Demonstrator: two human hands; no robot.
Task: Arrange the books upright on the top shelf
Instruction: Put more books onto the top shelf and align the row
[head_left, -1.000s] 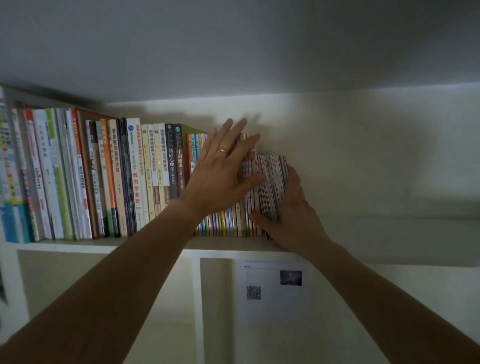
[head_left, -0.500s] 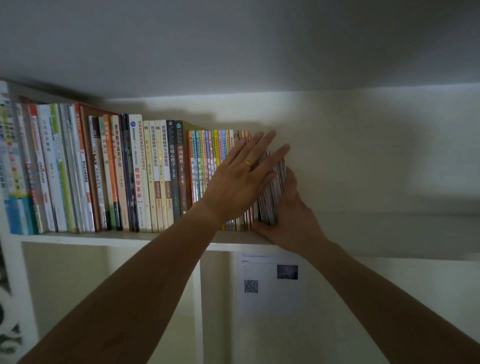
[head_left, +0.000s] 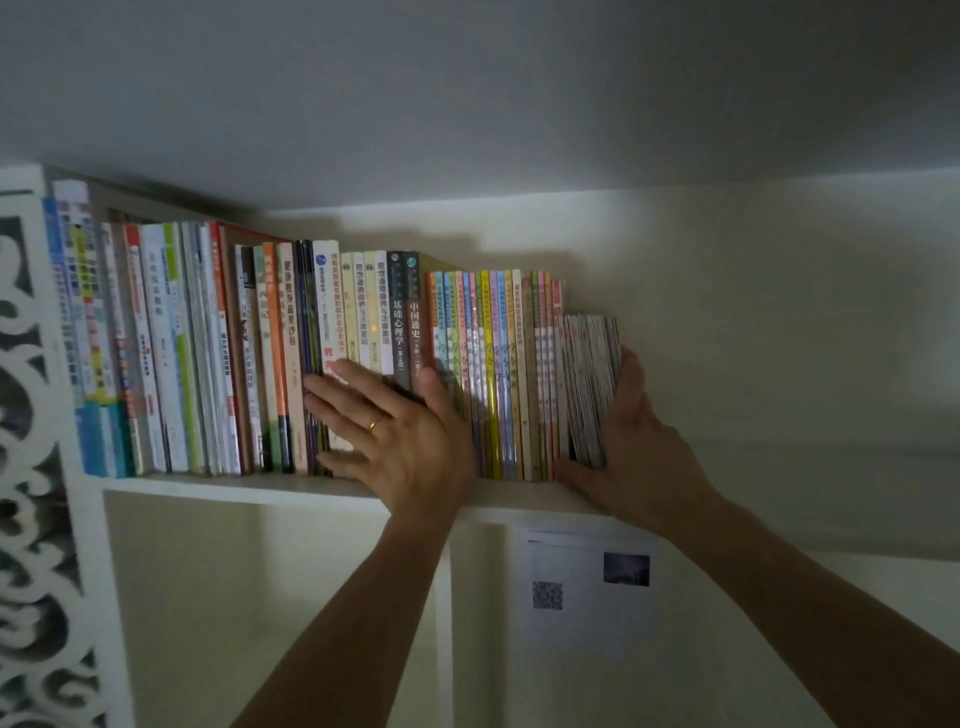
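Note:
A long row of upright books (head_left: 249, 358) fills the left part of the top shelf (head_left: 234, 489). Thin colourful books (head_left: 493, 374) stand right of the taller ones, and a short stack of thin booklets (head_left: 589, 384) ends the row. My left hand (head_left: 395, 431) lies flat with spread fingers against the spines in the middle of the row. My right hand (head_left: 634, 452) presses its palm against the right side of the booklets, thumb under their lower front corner.
The shelf runs bare to the right of the booklets (head_left: 805, 499). A carved white panel (head_left: 36, 467) borders the left edge. Below the shelf hangs a paper sheet with a QR code (head_left: 587, 587) beside a white upright divider (head_left: 441, 623).
My left hand slid left along the spines, from the thin books at the row's right end to the taller books in the middle. My right hand stayed against the booklets.

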